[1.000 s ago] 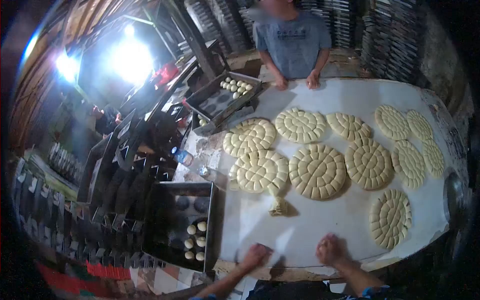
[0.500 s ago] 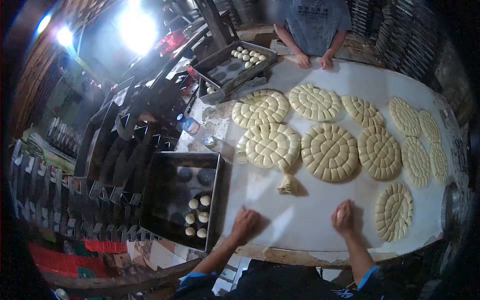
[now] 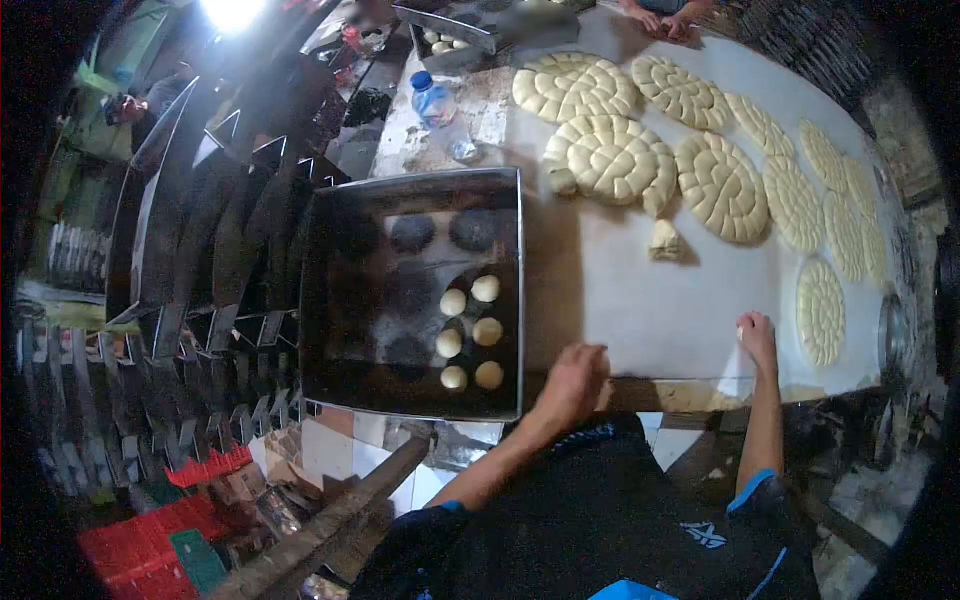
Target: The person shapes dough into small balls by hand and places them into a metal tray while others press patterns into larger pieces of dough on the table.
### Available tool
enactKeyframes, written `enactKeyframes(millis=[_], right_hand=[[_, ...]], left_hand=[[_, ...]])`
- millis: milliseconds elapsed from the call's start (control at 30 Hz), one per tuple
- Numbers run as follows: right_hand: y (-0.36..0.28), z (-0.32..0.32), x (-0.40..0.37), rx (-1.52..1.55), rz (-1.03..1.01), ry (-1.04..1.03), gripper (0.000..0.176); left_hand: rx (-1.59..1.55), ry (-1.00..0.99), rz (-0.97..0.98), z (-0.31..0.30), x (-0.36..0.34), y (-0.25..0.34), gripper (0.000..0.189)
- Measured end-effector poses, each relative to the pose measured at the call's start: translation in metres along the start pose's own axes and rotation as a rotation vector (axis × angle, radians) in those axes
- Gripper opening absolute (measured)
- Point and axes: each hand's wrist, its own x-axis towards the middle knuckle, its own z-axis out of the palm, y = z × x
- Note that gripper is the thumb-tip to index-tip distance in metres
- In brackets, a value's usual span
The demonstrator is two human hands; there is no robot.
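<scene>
To the left of our left hand (image 3: 578, 383), near it, stands the black tray (image 3: 385, 315), and in the side closer to that hand lie six dough balls (image 3: 488, 332) in two loose rows. We judge the step in hand to be rounding small pieces like these: a loosely cupped palm, light even pressure and a smooth skin would serve it well, with gaps kept between balls in the tray. The balls are round, so none points anywhere and we find no long axis in them; their two rows run forward, away from our body. Our left hand is curled above the near edge of the table (image 3: 675, 325), and we cannot tell whether it hides a piece of dough. Forward of the gap between the hands, a dough stub (image 3: 664, 241) ends a short tail from a scored dough disc (image 3: 610, 160); the tail points back toward us, its long axis running near to far. Our right hand (image 3: 759, 338) is well apart from the left, fingers drawn in narrow, with a pale patch (image 3: 741, 333) at the fingertips; it may be dough, but we cannot be sure. To its right lies an oval dough slab (image 3: 821, 313), scored across, its long axis running forward from us.
</scene>
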Motion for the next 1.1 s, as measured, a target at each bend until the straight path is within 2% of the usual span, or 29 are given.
enactKeyframes(millis=[33,67,100,133,167,200,233,300,367,433,467,533,567,633,700,733,767,833,867,900,933,967,1033,1100], right_hand=[[-0.025,0.001,-0.004,0.216,0.164,-0.082,0.012],[-0.053,0.005,-0.007,0.436,0.322,-0.159,0.010],[-0.089,0.019,-0.014,0.469,0.120,-0.254,0.018],[-0.158,0.029,-0.031,0.585,0.007,-0.280,0.025],[-0.205,0.044,-0.035,0.574,-0.144,-0.333,0.031],[-0.260,0.059,-0.045,0.540,-0.450,-0.178,0.033],[-0.324,0.060,-0.059,0.445,-0.565,-0.140,0.034],[-0.383,0.099,-0.043,0.277,-1.000,0.081,0.036],[-0.421,0.151,-0.026,0.403,-1.008,-0.032,0.035],[-0.415,0.192,-0.013,-0.015,-1.138,0.099,0.033],[-0.411,0.202,-0.010,-0.221,-1.175,0.167,0.033],[-0.391,0.177,-0.028,0.031,-1.213,0.259,0.031],[-0.373,0.161,-0.034,0.149,-1.236,0.316,0.030],[-0.311,0.133,-0.041,0.254,-1.027,0.316,0.024],[-0.237,0.113,-0.038,0.097,-0.728,0.461,0.009],[-0.200,0.113,-0.033,0.143,-0.613,0.474,0.009],[-0.161,0.113,-0.026,0.191,-0.496,0.486,0.009],[-0.072,0.100,-0.009,0.158,-0.503,0.442,0.008],[-0.060,0.084,-0.014,0.144,-0.424,0.485,0.007],[-0.052,0.064,-0.020,0.131,-0.344,0.531,0.006],[-0.033,0.053,-0.019,0.180,-0.301,0.562,0.010],[-0.020,0.043,-0.018,0.250,-0.264,0.566,0.010],[-0.002,0.028,-0.019,0.398,-0.182,0.577,0.009],[-0.004,0.028,-0.016,0.407,-0.229,0.641,0.007]], left_hand=[[0.166,0.115,0.075,-0.032,-0.004,-0.001,0.039],[-0.529,0.321,-0.150,-0.051,0.012,-0.024,0.036],[-0.612,0.422,-0.165,-0.092,0.020,-0.014,0.035],[-0.691,0.527,-0.171,-0.133,0.029,-0.003,0.035],[-0.685,0.553,-0.407,-0.171,0.051,-0.018,0.035],[-0.186,0.562,-0.160,-0.184,0.058,-0.058,0.038],[0.312,0.552,0.093,-0.190,0.065,-0.094,0.041],[0.336,0.414,0.053,-0.207,0.077,-0.111,0.043],[0.358,0.338,0.036,-0.209,0.080,-0.115,0.045],[0.392,0.307,0.044,-0.208,0.080,-0.116,0.047],[0.446,0.352,0.035,-0.211,0.076,-0.116,0.049],[0.545,0.431,0.026,-0.215,0.060,-0.111,0.051],[0.479,0.457,-0.012,-0.214,0.048,-0.099,0.052],[0.376,0.580,0.002,-0.202,0.025,-0.058,0.051],[0.156,0.732,0.028,-0.152,0.030,-0.008,0.041],[0.065,0.677,0.046,-0.114,0.044,0.011,0.042],[-0.087,0.577,0.370,-0.074,0.069,0.019,0.042],[-0.029,0.454,0.243,-0.039,0.135,-0.002,0.041],[-0.002,0.393,0.178,-0.023,0.170,0.002,0.041],[-0.008,0.533,0.038,-0.036,0.202,0.018,0.041],[0.141,0.536,0.010,-0.059,0.235,0.009,0.041],[0.105,0.580,-0.199,-0.073,0.276,-0.018,0.042],[0.585,0.511,-0.390,-0.089,0.335,-0.086,0.052],[0.659,0.478,-0.483,-0.091,0.358,-0.109,0.058]])
